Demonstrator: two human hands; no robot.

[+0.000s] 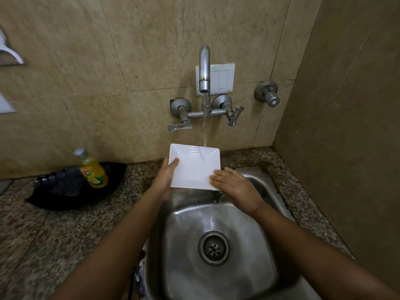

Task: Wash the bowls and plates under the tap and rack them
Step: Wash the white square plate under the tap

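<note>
The left hand [165, 178] grips the white square plate [194, 167] by its left edge, thumb pressed flat on the upper face and the other fingers hidden beneath it. The right hand [233, 187] lies on the plate's near right corner with its fingers nearly straight and spread over the face; whether its thumb hooks under the rim cannot be told. The plate is held above the back edge of the sink [242, 230], tilted with its far side raised. It is glossy and plain, with a shallow stepped rim. A thin stream of water [204, 131] from the tap [204, 68], mounted on the wall behind the sink, strikes the plate's far right part and runs off near the right hand into the steel basin. The drain [213, 247] sits at the basin's middle. Left of the sink, on the speckled counter [54, 234], a yellow soap bottle [93, 169] stands on a black tray [71, 191].
</note>
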